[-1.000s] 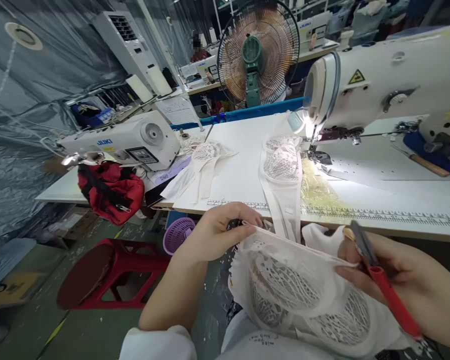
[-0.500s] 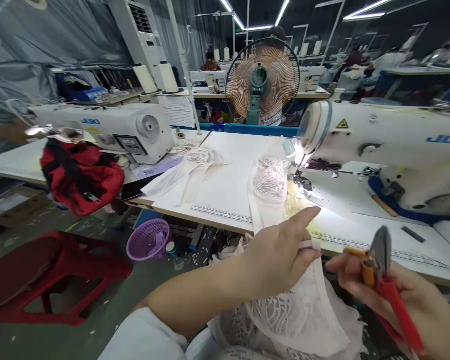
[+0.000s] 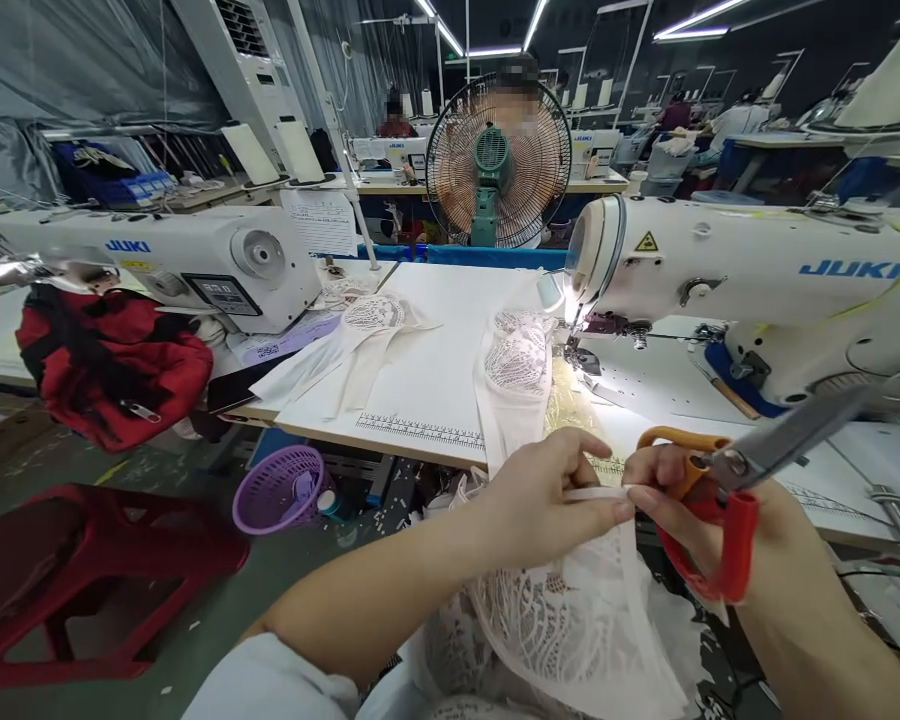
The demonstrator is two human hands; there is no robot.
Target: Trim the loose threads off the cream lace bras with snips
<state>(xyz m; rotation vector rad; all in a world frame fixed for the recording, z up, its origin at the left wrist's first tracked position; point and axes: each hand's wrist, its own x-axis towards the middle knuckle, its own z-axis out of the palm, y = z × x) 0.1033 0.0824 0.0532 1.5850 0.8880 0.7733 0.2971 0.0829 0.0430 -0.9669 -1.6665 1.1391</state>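
My left hand (image 3: pixel 536 505) pinches the narrow white edge of a white lace bra (image 3: pixel 562 625) that hangs over my lap. In my right hand (image 3: pixel 769 545) is a pair of scissors (image 3: pixel 787 450) with one orange and one red handle, blades pointing up to the right. The thumb and a finger of that hand also meet the same bra edge, close to my left fingertips. Beyond my hands, another lace bra (image 3: pixel 519 360) lies on the table beside the lit needle area of a white sewing machine (image 3: pixel 757 250).
More white lace pieces (image 3: pixel 375 320) lie on the white table (image 3: pixel 435 370). A second sewing machine (image 3: pixel 195 255) and a red bag (image 3: pixel 120 360) are at left. Below are a purple basket (image 3: pixel 274 495) and red stool (image 3: pixel 105 580). A fan (image 3: pixel 495 150) stands behind.
My right hand has moved left with the scissors, and its fingertips now meet the bra edge at my left hand. The left index finger, stretched out before, has bent down. The view has shifted slightly right.
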